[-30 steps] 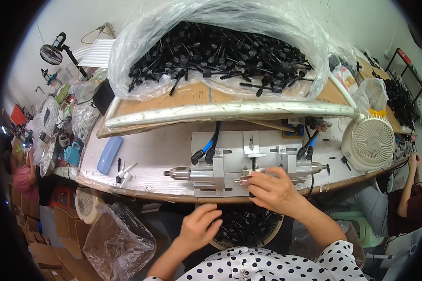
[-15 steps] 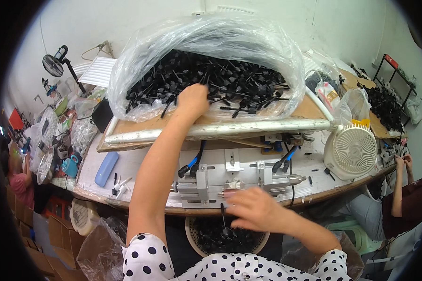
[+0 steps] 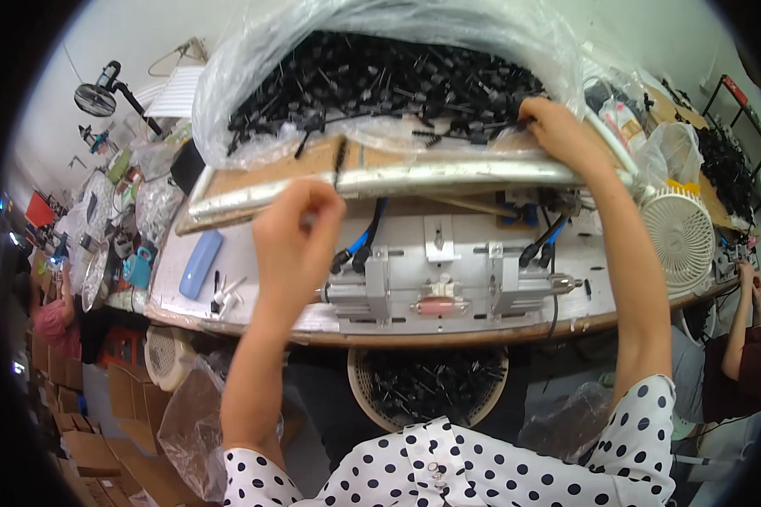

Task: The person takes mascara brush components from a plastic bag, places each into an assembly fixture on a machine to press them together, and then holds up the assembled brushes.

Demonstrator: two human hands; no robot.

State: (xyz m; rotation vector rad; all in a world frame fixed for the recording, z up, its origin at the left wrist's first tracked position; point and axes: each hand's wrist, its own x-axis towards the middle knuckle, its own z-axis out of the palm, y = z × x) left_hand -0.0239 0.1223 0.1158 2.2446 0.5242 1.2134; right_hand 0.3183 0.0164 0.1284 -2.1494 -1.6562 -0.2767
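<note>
My left hand (image 3: 300, 224) is closed in a pinch in front of the raised shelf's white front rail. From its fingers a black mascara wand (image 3: 340, 165) points upward, brush end on top. My right hand (image 3: 558, 131) has its fingers bent at the right edge of a heap of black mascara wands (image 3: 389, 80); what lies in its grip is hidden. A clear plastic bag (image 3: 220, 93) surrounds the heap on the shelf. Below, a metal clamping machine (image 3: 359, 297) stands on the table, with a pink cylinder (image 3: 438, 306) lying at its middle.
A basket (image 3: 359, 393) of black wands rests at my lap. A white fan (image 3: 678, 241) stands right of the machine. On the left are a blue case (image 3: 200, 264) and small white parts (image 3: 227, 291). Other people sit at both sides, one in a dark top (image 3: 744, 363).
My left hand has drawn back from the heap with a mascara wand. My right hand has moved from above the basket up to the heap's right edge. The view has shifted.
</note>
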